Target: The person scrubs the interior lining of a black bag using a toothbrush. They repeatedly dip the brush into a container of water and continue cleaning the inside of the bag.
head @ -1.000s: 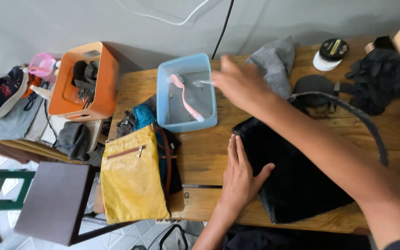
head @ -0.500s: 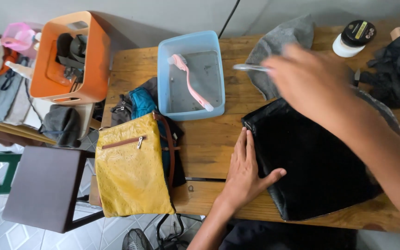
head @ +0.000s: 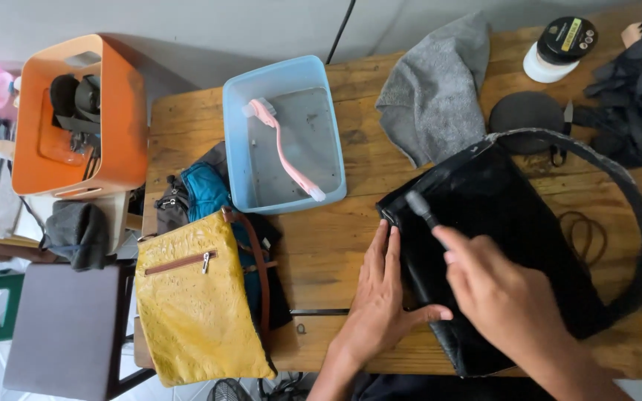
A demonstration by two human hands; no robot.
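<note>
Hands work on a black bag (head: 514,245) that lies flat on the wooden table (head: 336,252), at the right part of it. We see the left hand (head: 380,301) spread wide, fingers together and thumb out, pressing flat on the left edge of the bag. The right hand (head: 503,293) is closed around a small dark brush (head: 423,212), and the brush head touches the upper left corner of the bag. The long strap (head: 633,215) of the bag makes a curve on the table to the right.

Above the hands stands a light blue tub (head: 285,134), and inside it lies a pink brush (head: 284,148). Just beside the tub, to the right, is a grey cloth (head: 436,93). A yellow bag (head: 191,297) with a zip hangs over the left edge of the table, partly on top of dark and teal things. An orange bin (head: 83,119) stands well apart, at the far left. A round jar with a black lid (head: 562,46) is at the top right, near a black crumpled cloth (head: 637,93).
</note>
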